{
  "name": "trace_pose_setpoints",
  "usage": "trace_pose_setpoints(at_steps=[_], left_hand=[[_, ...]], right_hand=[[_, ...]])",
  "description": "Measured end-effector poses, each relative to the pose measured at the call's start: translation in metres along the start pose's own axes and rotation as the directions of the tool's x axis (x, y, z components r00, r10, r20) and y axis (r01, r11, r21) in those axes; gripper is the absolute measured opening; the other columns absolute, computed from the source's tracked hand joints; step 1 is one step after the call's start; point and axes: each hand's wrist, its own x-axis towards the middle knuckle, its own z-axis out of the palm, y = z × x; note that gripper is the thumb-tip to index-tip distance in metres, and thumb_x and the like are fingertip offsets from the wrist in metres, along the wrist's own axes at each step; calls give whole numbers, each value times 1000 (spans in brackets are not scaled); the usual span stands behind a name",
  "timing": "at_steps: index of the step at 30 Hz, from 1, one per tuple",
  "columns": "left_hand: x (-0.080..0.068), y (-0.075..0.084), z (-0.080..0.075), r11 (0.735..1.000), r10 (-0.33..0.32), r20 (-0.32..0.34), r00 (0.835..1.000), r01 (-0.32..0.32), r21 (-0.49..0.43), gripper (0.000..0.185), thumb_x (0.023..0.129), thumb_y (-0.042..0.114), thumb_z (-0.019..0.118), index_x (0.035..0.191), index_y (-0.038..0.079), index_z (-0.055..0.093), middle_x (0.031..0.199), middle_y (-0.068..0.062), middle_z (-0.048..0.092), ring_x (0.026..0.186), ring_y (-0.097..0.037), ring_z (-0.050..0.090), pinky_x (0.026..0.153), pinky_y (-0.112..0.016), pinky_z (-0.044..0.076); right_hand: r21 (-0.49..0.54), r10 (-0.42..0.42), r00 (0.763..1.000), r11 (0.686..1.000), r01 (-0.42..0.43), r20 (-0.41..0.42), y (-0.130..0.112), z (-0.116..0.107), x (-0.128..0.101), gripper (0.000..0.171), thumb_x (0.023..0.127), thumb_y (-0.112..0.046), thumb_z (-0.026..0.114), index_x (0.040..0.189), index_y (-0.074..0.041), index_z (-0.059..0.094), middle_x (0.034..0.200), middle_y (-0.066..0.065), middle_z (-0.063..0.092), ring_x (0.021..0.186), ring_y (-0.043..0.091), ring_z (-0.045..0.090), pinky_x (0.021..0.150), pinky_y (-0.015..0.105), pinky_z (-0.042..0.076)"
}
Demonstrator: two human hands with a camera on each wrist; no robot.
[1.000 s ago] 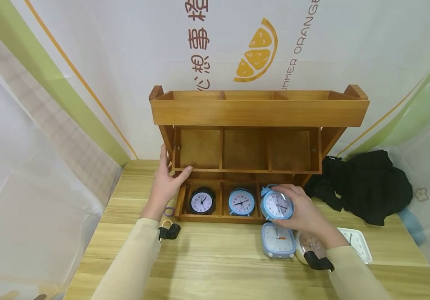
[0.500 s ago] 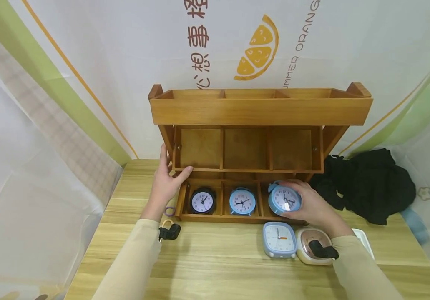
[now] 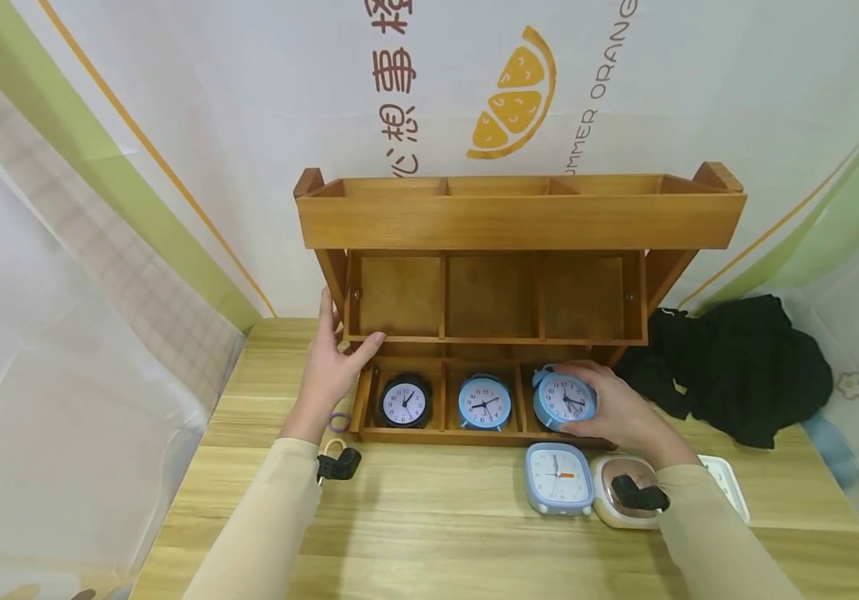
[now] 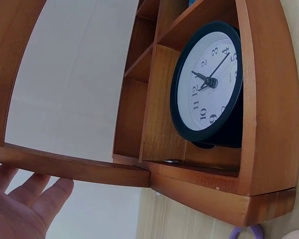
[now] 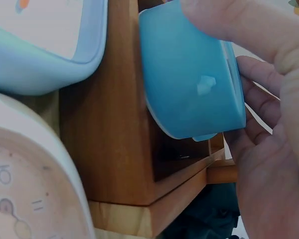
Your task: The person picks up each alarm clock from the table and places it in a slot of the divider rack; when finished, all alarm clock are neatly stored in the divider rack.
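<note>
My right hand (image 3: 620, 414) grips a round blue alarm clock (image 3: 566, 398) from its right side, over the right compartment of the bottom tier of a wooden shelf (image 3: 522, 223). In the right wrist view, the thumb and fingers lie on either side of the blue clock (image 5: 189, 74), which is tilted in the compartment. My left hand (image 3: 327, 367) touches the shelf's left side with spread, fairly straight fingers (image 4: 52, 199). A black round clock (image 3: 405, 402) occupies the bottom left compartment. Another blue clock (image 3: 485, 403) stands in the middle one.
In front of the shelf are a square blue clock (image 3: 560, 479) and a cream clock (image 3: 626, 487). A white clock (image 3: 725, 487) lies partly behind the right sleeve. Black cloth (image 3: 744, 375) is heaped right of the shelf. A purple ring (image 3: 339, 422) lies near the left wrist.
My right hand has carried the blue clock a little to the right and into the right compartment, shifting it only slightly in the last half second. The left hand stays on the shelf's side.
</note>
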Motion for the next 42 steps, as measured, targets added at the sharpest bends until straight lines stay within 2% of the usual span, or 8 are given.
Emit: trace_pose_setpoints(at_steps=[6,13,23,34,42], left_hand=[[0,2,0,1000,0,-1,1000,0,-2,110,95,47,76,167,38,-6,172,-17,18,150,-50,32,110,-57,47],[0,2,1,1000,2,1,1000,-2,-1,111,95,47,76,167,38,-7,173,-15,15,150,-50,31,110,-60,46],[-1,1,-2,1000,-8,0,1000,8,10,111,95,49,75,168,35,-7,174,-12,11,151,-50,29,112,-58,46],[-2,1,-1,1000,-20,-2,1000,20,10,112,94,48,76,168,35,-7,173,-16,16,150,-50,31,112,-60,45],[-1,1,-1,1000,-17,-2,1000,17,17,111,94,49,75,168,37,-7,173,-16,16,150,-51,31,110,-61,46]], right_hand=[[22,4,1000,1000,-5,20,5,4,1,86,72,-30,98,145,-6,59,147,23,54,131,47,50,106,70,42],[23,55,997,998,-57,62,12,10,0,88,74,-34,97,147,-7,57,148,23,52,132,46,50,107,70,42],[-1,20,993,1000,-20,120,13,12,6,86,79,-32,93,148,-1,54,148,29,51,133,51,47,108,70,41],[25,0,995,1000,-3,102,16,16,3,84,79,-25,93,150,-4,53,152,27,48,138,52,44,110,74,36],[57,-22,998,998,19,56,16,18,-2,89,75,-32,96,149,-4,54,151,24,50,136,48,46,109,73,38]])
